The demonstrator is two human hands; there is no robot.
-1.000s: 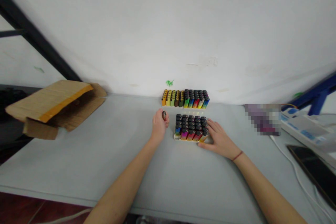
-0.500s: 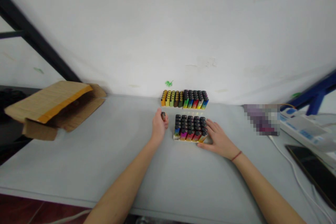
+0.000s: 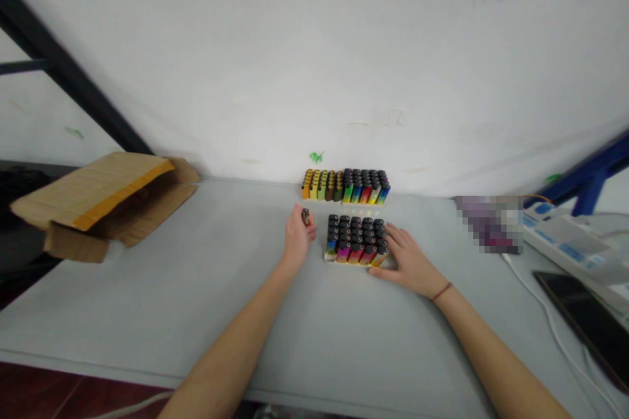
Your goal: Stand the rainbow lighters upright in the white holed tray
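Observation:
My left hand (image 3: 297, 236) is closed around a lighter (image 3: 305, 216), whose metal-and-black top pokes out above the fingers. Just right of it stands a tray of colourful lighters (image 3: 356, 240) with black tops, packed upright in rows. At that tray's right side rests my right hand (image 3: 405, 262), fingers spread, the fingertips and thumb against its edge. Behind, near the wall, are two more blocks of upright lighters: a yellow-to-dark-green group (image 3: 322, 185) and, beside it, a multicoloured group (image 3: 366, 186) with black tops.
An opened cardboard box (image 3: 113, 196) lies on the left of the grey table (image 3: 196, 314). To the right are a white power strip (image 3: 570, 236), a black phone (image 3: 580, 321), a white cable (image 3: 545, 308) and a blurred-out item (image 3: 491, 222). The wall (image 3: 295, 78) rises behind.
Almost nothing differs. The lighter in my left hand shows slightly more of its metal top; both hands and the trays stay where they were.

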